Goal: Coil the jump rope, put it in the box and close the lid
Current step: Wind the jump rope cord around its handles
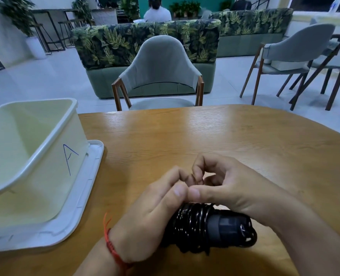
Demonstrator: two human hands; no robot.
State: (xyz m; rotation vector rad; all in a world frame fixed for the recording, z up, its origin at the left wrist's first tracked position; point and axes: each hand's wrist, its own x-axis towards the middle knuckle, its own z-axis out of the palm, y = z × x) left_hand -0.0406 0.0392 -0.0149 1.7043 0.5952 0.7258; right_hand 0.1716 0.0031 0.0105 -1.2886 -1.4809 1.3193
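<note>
The jump rope (203,226) lies in a black bundle at the near edge of the wooden table (215,136), its cord wound in many glossy loops around the dark grey handles, one handle end pointing to the right.

The table is the largest thing here, and everything else sits relative to it. On its left side stands the cream box (31,156), open at the top, with a blue letter "A" drawn on the wall facing the centre of the table. The box appears to rest on the white lid (81,212), which lies flat on the table and sticks out from under it toward the near edge and the middle. Beyond the far edge of the table stands a grey chair (159,64), pushed close.

Near the table's front edge, well to the right of the box, both hands are on the bundle. The left hand (151,214) grips it from the left, fingers curled around the loops and thumb pressed on top; a red string bracelet (113,250) circles that wrist. The right hand (231,188) comes over from the right, its thumb lying along the top of the coil, tip to tip with the left thumb, while its fingers are bent inward and pinched close together just beyond the bundle. Whether they pinch a strand of cord cannot be told.
</note>
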